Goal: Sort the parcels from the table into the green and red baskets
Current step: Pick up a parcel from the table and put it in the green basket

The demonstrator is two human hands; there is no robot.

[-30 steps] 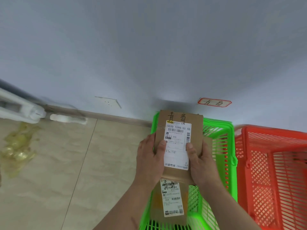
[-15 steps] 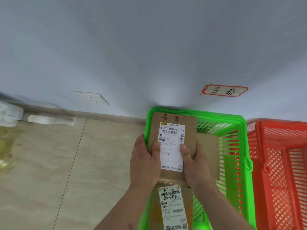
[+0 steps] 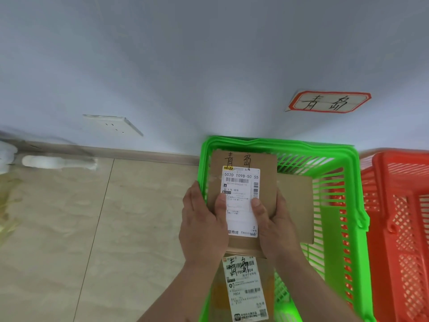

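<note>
Left of the grip, a white wall socket is sitting above the tiled floor. The left hand is clasping the brown parcel by its left edge, thumb lying on its white label. The right hand is clasping the opposite edge the same way. The parcel is hanging over the green basket, above other parcels inside. Right of the grip, the red basket is standing beside the green one.

green basket right half open, parcels left
</note>
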